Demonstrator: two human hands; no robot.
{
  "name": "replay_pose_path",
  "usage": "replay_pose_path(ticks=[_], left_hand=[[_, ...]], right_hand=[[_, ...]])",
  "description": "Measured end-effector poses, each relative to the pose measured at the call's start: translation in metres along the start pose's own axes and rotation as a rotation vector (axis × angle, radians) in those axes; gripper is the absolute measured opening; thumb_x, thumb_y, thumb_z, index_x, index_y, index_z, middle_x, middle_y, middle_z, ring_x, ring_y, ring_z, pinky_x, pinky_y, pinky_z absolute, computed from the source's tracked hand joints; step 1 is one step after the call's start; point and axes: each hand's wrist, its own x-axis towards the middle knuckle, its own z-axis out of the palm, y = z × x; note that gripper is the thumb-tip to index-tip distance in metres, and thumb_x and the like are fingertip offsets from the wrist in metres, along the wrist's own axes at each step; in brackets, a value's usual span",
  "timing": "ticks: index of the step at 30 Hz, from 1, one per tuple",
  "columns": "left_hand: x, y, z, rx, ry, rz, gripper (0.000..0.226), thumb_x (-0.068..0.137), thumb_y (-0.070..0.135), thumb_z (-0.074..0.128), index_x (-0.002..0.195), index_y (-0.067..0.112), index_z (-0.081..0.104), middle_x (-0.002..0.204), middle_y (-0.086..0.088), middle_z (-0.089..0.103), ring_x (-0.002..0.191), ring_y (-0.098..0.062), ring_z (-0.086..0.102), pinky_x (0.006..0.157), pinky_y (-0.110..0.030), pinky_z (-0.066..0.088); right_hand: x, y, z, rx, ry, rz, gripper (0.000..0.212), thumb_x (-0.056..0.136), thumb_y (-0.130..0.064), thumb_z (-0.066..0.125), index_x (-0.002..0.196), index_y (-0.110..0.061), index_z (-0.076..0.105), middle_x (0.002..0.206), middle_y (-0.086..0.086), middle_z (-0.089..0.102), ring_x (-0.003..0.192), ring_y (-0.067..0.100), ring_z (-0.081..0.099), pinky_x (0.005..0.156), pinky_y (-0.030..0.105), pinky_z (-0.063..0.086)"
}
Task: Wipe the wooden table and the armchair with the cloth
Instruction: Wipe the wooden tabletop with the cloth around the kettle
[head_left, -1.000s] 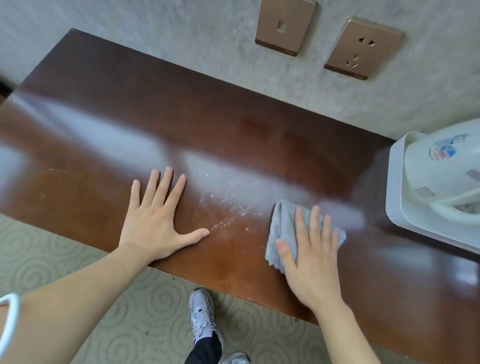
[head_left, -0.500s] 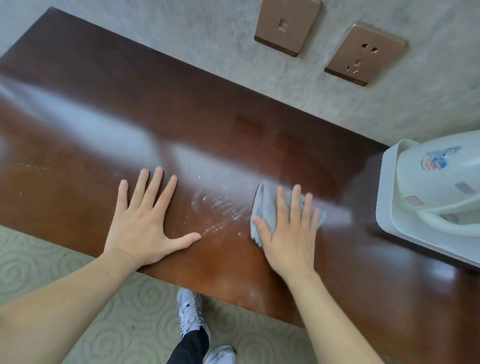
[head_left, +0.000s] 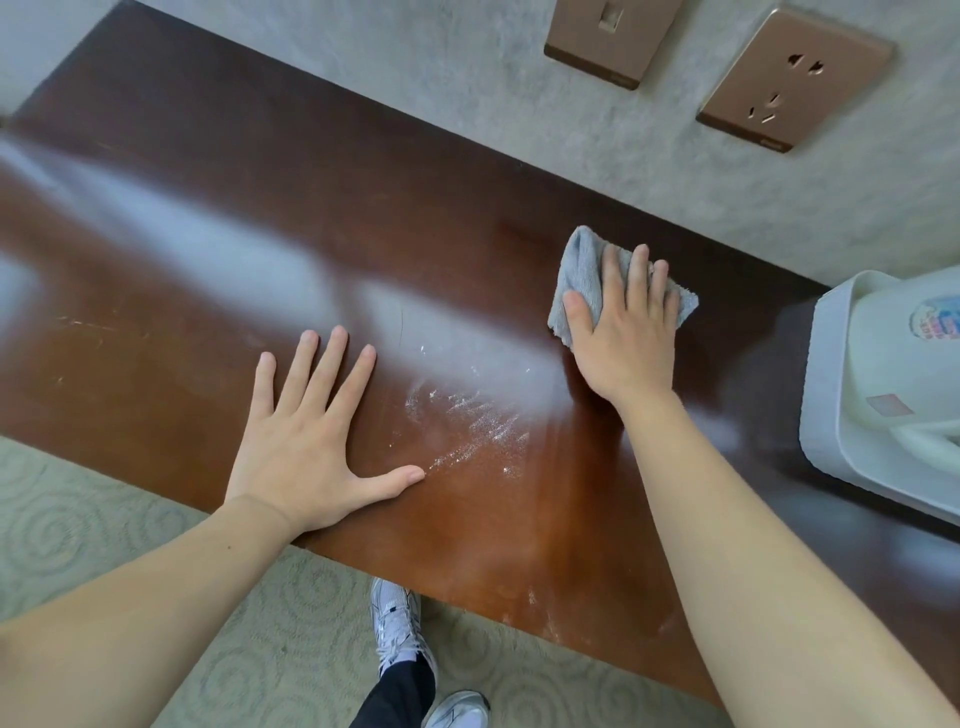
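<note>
My right hand (head_left: 621, 332) presses flat on the folded grey terry cloth (head_left: 582, 275), centre-right, to scrub the glossy brown wooden worktop (head_left: 260, 156); my left hand (head_left: 311, 441), splayed and empty, braces me (white specks (head_left: 467, 421) lie between).

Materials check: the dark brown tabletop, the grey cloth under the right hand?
Dark brown tabletop: looks like glossy lacquered wood or veneer; it mirrors window light and shows fine scratches. Grey cloth: soft looped pile, probably terry or microfibre, bunched under the flat right hand.

No legible text — sticker (head_left: 935, 318) blurred
</note>
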Motion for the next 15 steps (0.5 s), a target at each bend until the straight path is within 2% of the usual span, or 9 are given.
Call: replay_pose_path(ticks=[4, 11, 15], left_hand=[[0.0, 0.001, -0.002, 0.008, -0.011, -0.005, 0.123, 0.067, 0.1, 0.021, 0.16, 0.019, 0.023, 0.168, -0.01, 0.015, 0.155, -0.032, 0.011, 0.121, -0.061, 0.012], [0.0, 0.001, -0.002, 0.027, -0.025, -0.015, 0.123, 0.067, 0.1, 0.02, 0.159, 0.019, 0.022, 0.168, -0.011, 0.015, 0.155, -0.033, 0.011, 0.121, -0.062, 0.012], [0.001, 0.001, -0.002, 0.031, -0.025, -0.009, 0.123, 0.067, 0.1, 0.021, 0.159, 0.019, 0.022, 0.168, -0.011, 0.015, 0.155, -0.033, 0.01, 0.121, -0.061, 0.01]], right_hand=[[-0.079, 0.005, 0.002, -0.009, 0.023, 0.006, 0.068, 0.103, -0.056, 0.021, 0.158, -0.016, 0.017, 0.166, 0.016, 0.012, 0.152, 0.037, 0.009, 0.123, 0.052, 0.012], [-0.262, -0.004, 0.024, -0.004, -0.095, 0.109, 0.072, 0.101, -0.06, 0.016, 0.16, -0.018, 0.01, 0.167, 0.013, 0.003, 0.154, 0.036, 0.002, 0.121, 0.055, 0.012], [-0.276, -0.014, 0.026, -0.053, -0.147, 0.147, 0.076, 0.1, -0.061, 0.018, 0.159, -0.014, 0.015, 0.166, 0.019, 0.007, 0.152, 0.043, 0.008, 0.119, 0.059, 0.015]])
